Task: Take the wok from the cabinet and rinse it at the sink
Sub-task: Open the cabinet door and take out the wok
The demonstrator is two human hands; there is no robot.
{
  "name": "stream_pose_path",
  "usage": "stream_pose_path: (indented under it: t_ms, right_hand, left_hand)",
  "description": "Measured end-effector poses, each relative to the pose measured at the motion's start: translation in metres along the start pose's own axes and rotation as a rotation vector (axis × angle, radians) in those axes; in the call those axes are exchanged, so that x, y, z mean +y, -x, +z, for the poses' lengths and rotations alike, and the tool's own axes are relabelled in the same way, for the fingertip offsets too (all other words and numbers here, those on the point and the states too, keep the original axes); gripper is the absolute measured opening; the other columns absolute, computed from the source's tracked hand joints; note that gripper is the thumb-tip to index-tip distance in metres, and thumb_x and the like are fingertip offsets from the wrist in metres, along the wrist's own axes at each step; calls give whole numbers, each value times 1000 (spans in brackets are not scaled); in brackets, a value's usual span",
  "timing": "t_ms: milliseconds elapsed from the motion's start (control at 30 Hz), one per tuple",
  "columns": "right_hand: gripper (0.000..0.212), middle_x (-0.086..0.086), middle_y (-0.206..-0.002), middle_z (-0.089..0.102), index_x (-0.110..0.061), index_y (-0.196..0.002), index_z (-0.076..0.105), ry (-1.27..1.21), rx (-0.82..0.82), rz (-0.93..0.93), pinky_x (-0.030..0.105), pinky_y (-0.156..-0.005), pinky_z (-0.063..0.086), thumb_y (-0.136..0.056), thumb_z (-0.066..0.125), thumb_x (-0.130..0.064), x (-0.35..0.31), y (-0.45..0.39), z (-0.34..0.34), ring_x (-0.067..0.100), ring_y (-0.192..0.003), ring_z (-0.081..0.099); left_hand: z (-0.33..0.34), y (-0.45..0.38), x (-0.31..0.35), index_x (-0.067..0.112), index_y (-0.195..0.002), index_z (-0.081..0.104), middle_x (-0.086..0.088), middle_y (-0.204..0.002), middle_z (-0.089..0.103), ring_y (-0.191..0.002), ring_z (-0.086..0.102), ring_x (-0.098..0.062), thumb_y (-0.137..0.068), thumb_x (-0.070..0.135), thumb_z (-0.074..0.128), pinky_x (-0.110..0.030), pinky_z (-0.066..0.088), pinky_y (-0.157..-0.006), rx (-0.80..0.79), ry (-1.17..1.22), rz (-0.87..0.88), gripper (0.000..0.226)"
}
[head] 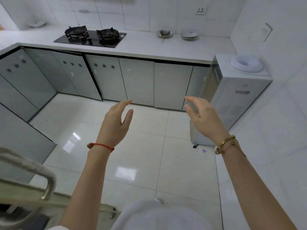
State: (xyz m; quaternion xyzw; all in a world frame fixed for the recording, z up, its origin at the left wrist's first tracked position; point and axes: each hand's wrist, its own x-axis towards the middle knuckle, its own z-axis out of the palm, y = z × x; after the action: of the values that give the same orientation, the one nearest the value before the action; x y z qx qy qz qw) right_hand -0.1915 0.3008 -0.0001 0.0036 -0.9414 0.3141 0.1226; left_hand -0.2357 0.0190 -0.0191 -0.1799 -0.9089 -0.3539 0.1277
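nearest the camera, a pale grey garment (pixel 159 216) fills the bottom edge, and a brushed metal handle bar (pixel 41 178) juts in at the lower left. above these, both bare forearms reach forward over the glossy white floor tiles (pixel 141 156). the left hand (pixel 116 123), with a red string bracelet (pixel 101 146) at its wrist, is held out with fingers straight and relaxed, gripping nothing. the right hand (pixel 204 118), with gold bangles (pixel 226 144) at its wrist, is likewise loosely spread and holds nothing. the two hands are apart, palms turned roughly toward each other.

the wok is not in sight; going by the task, it is probably behind one of the closed grey-green cabinet doors (pixel 136 80) under the white counter (pixel 149 48). no sink shows either. so the work looks to be at its very start: approaching the cabinets, nothing yet opened. the next move likely calls for stepping closer, crouching or bending, and finding an edge to pull, since these flat doors show no obvious handles.

beyond the hands, at the right, stands a white floor-standing water dispenser (pixel 239 97) with no bottle on its collar. on the counter lie a black two-burner gas hob (pixel 90 38) and, farther right, two pale shallow dishes (pixel 189 34). a white wall socket (pixel 201 10) sits high on the tiled wall.

as for writing, small pale stickers on the cabinet doors and a dark mark on the dispenser front are too small to read; no brand can be made out.
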Motion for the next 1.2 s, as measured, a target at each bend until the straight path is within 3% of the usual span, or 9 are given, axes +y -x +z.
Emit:
stream_pose_path:
  t_ms: [500,833,1033,1200]
  right_hand:
    - [43,-1,-139,52,-16,-139,49,-34,-136,-37,20,-104,28,-101,41,-35,21,-172,75,12,-132,41]
    - [43,1,-138,52,-14,-139,49,-88,-180,-93,28,-109,31,-101,42,-34,41,-351,102,15,-132,43]
    - [42,2,-137,53,-14,-138,49,-109,-186,-121,29,-111,32,-101,43,-33,48,-447,121,16,-132,43]
    - [42,1,-137,53,-15,-138,49,-105,-198,-116,24,-108,29,-101,43,-34,57,-503,140,14,-131,43]
  left_hand:
    - [28,-129,-79,13,-137,52,-1,-135,59,-128,52,-18,-101,24,47,-41,41,-109,-5,-15,-146,38]
    - [49,-278,-127,18,-137,52,4,-135,58,-127,51,-14,-101,27,46,-34,40,-109,25,-59,-213,37]
    - [56,-358,-156,18,-137,51,4,-133,59,-125,52,-13,-101,28,46,-22,35,-104,41,-92,-257,38]
    - [63,-409,-182,18,-137,52,3,-134,58,-125,52,-14,-101,28,46,-30,39,-107,33,-79,-280,38]
